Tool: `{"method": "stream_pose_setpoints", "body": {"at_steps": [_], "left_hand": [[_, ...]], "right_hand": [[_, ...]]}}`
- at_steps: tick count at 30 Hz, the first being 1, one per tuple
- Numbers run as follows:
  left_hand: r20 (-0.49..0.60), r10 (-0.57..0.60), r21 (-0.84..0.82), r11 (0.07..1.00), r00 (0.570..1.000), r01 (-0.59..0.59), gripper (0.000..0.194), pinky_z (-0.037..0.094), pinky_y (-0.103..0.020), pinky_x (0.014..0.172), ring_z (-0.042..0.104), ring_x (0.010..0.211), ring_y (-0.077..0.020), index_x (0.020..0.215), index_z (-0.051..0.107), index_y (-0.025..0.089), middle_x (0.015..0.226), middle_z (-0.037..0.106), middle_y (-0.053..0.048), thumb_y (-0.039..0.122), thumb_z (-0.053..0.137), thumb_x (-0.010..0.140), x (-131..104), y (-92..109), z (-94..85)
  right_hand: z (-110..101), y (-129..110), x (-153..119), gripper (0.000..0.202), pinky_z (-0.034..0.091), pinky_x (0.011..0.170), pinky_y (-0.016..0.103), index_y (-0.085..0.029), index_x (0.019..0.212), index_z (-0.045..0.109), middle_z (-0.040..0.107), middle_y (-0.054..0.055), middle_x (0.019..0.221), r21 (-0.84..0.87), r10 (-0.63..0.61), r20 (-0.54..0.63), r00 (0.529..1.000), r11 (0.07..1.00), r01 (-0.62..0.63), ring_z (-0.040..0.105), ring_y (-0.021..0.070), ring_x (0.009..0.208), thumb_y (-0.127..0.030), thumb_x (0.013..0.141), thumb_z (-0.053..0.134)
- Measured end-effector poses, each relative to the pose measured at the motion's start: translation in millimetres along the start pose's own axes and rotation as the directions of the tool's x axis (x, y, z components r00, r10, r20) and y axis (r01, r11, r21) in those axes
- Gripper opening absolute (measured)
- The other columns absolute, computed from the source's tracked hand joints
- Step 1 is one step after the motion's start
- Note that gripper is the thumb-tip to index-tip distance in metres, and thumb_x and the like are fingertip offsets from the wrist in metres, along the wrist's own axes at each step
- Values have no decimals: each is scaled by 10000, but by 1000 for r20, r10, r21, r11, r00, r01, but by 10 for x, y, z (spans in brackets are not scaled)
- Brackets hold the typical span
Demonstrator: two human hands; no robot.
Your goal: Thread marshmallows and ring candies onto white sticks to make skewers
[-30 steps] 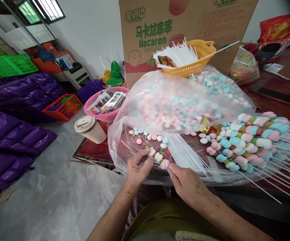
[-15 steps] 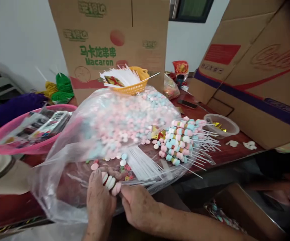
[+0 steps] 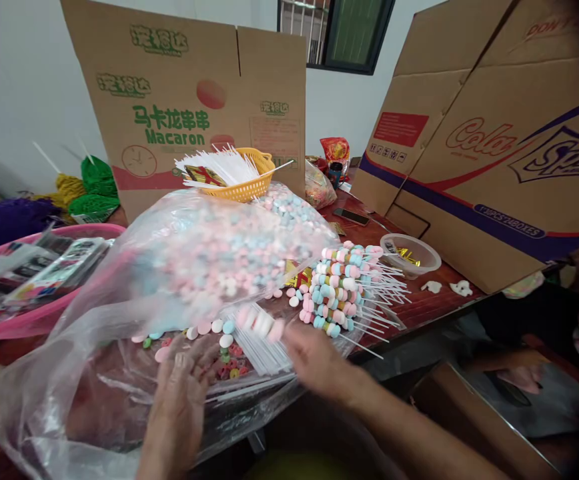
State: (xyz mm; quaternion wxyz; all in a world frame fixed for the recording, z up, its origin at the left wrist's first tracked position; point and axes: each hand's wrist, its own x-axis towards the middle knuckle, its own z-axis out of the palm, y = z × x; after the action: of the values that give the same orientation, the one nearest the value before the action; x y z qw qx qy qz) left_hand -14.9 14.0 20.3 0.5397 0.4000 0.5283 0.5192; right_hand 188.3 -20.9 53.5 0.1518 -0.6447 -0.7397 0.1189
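Observation:
My right hand (image 3: 317, 360) is closed on the stick end of a marshmallow skewer (image 3: 261, 325), blurred by motion, with pink and white pieces. The skewer is over a bundle of white sticks (image 3: 264, 360). Nothing is in my left hand (image 3: 182, 387), whose fingers are apart above the plastic sheet, left of some red and green gummy rings (image 3: 229, 368). Loose round marshmallows (image 3: 226, 341) lie just beyond it. To the right is a stack of finished skewers (image 3: 332, 293) in pink, blue and white, their sticks pointing right.
A large clear bag of marshmallows (image 3: 204, 247) fills the middle. Behind it stand a yellow basket (image 3: 249, 190) of sticks and a carton (image 3: 184, 87). A pink basin (image 3: 44, 307) of wrappers is left; a plastic bowl (image 3: 422, 267) and another carton (image 3: 469, 167) are right. Another person's hand (image 3: 522, 379) shows lower right.
My left hand has let go of the skewer and opened. My right hand has carried the skewer up and to the right. The whole view has shifted too.

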Motion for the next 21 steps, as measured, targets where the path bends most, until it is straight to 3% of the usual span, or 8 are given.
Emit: {"method": "stream_pose_setpoints", "body": {"at_steps": [2, 4, 6, 8, 12, 16, 19, 21], "left_hand": [[-75, -110, -155, 983, 991, 97, 489, 516, -257, 691, 622, 839, -167, 1081, 529, 249, 1004, 640, -30, 455, 649, 654, 27, 36, -112], [-102, -134, -99, 987, 986, 124, 529, 510, -225, 700, 619, 843, -168, 997, 590, 206, 934, 660, -32, 431, 743, 543, 24, 29, -206], [-94, -115, -28, 993, 989, 113, 516, 514, -233, 702, 620, 822, -177, 921, 625, 177, 866, 673, -35, 452, 756, 504, -5, -7, -242], [-52, -59, 65, 996, 997, 62, 474, 516, -271, 737, 620, 832, -195, 891, 642, 177, 848, 679, -34, 465, 738, 527, -40, -38, -235], [13, 94, 361, 928, 996, -92, 369, 471, -341, 852, 598, 937, -244, 849, 675, 195, 914, 684, -40, 471, 677, 605, -17, 22, -261], [118, 229, 617, 746, 966, -252, 323, 458, -344, 824, 599, 895, -248, 855, 684, 198, 915, 682, -49, 450, 613, 668, 197, 265, -384], [312, 276, 719, 557, 909, -415, 293, 450, -321, 799, 592, 863, -228, 865, 678, 193, 910, 671, -54, 418, 575, 708, 466, 524, -422], [322, 294, 742, 512, 900, -433, 322, 448, -317, 792, 588, 849, -215, 923, 664, 190, 917, 666, -57, 419, 556, 724, 692, 697, -409]], "right_hand": [[-455, 369, 87, 282, 369, 620, 243, -146, 816, 562, 622, 87, 795, -152, 156, -108, 982, 973, -171, 529, 148, 705, -121, 861, 285], [-821, 702, 187, 286, 359, 695, 297, -84, 905, 560, 603, 171, 902, -286, 264, -214, 940, 904, -319, 534, 207, 823, -114, 862, 278], [-1012, 938, 260, 254, 349, 735, 315, -77, 911, 583, 605, 180, 934, -437, 307, -216, 927, 818, -373, 538, 235, 891, -100, 840, 340], [-1035, 1058, 288, 241, 349, 721, 319, -92, 876, 615, 623, 163, 900, -520, 332, -186, 925, 765, -380, 560, 237, 871, -82, 818, 381], [-942, 1067, 217, 237, 333, 721, 379, -98, 847, 641, 634, 171, 877, -604, 339, -161, 927, 708, -365, 567, 275, 870, -80, 813, 407], [-1053, 990, 91, 227, 291, 720, 434, -95, 836, 627, 617, 188, 899, -672, 308, -216, 926, 641, -370, 529, 305, 892, -92, 825, 400], [-1134, 819, 33, 227, 286, 695, 396, -129, 795, 585, 595, 164, 851, -725, 158, -348, 924, 580, -372, 505, 285, 894, -152, 857, 368], [-1094, 611, 36, 249, 292, 707, 398, -153, 769, 562, 577, 160, 820, -729, 76, -391, 917, 582, -359, 497, 300, 906, -194, 871, 338]]}}
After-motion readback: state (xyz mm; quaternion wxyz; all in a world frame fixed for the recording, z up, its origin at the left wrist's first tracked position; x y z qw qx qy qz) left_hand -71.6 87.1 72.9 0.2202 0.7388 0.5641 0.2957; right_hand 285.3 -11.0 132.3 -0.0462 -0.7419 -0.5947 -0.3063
